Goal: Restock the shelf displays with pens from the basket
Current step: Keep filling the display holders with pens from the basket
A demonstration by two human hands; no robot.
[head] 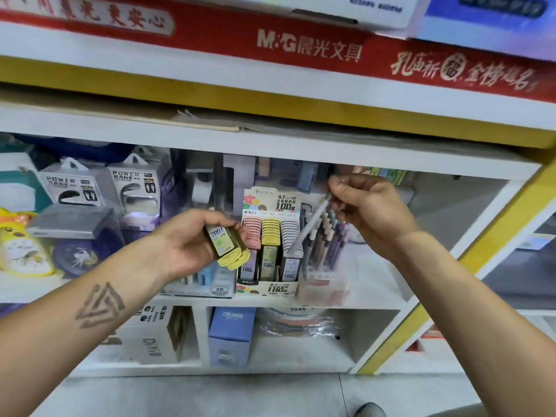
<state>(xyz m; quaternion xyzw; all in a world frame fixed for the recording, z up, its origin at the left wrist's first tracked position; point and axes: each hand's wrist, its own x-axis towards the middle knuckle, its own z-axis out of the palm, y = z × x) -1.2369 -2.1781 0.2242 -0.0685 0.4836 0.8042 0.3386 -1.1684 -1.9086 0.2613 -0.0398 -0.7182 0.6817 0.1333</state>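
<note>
A white stationery shelf (346,299) with yellow edging runs under a red M&G banner (301,46). At far left of the middle level stand two boxed power banks (99,188), with a grey flat box (67,221) lying in front of them. The left hand (192,239) grips a small stack of yellow-capped lead cases (230,246), holding them just left of an open cardboard display box (269,251). That box holds three upright rows of the same sort of cases: pink, yellow, and white. Just to its right a clear tub (323,285) holds a bunch of pens (326,236) standing upright, caps in brown, cream, and purple. The right hand (370,209) pinches a pale pen (310,224) near its top, the barrel slanting down-left across the white row, beside the tub. Below, a blue box (231,335) stands in a lower compartment.
</note>
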